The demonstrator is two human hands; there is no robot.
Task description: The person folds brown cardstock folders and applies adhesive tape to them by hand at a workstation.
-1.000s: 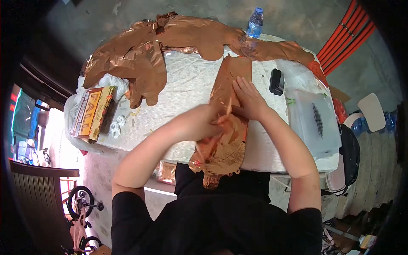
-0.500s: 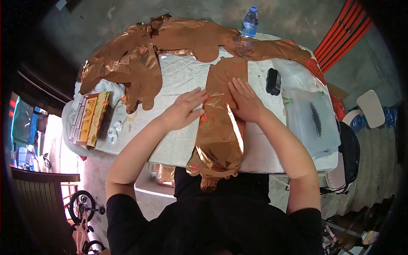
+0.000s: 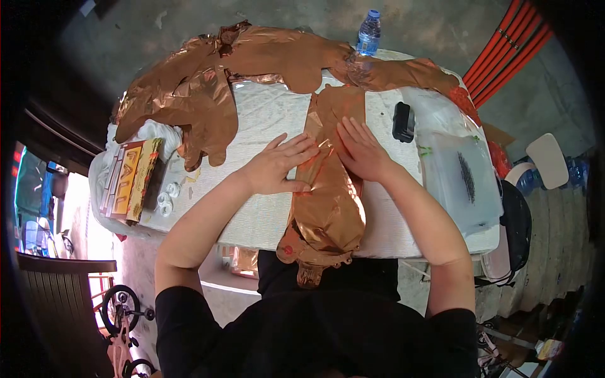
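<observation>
A copper-coloured foil balloon lies lengthwise on the table in front of me, its near end hanging over the table edge. The near part looks puffed up, while the far part is flat. My left hand rests open on its left edge, fingers spread across the foil. Flat on the right side of the foil lies my right hand, open with its fingers stretched away from me. Beyond both hands, more flat copper foil balloons spread along the table's far edge.
A water bottle stands at the far edge. To the right are a black case and clear plastic bags. At left lie patterned boxes, white ribbon rolls and white plastic. The white-covered table has rounded corners.
My left hand has slid right, farther onto the foil, with its fingers more spread. The balloon's near part has become rounder and shifted slightly. My right hand has barely moved.
</observation>
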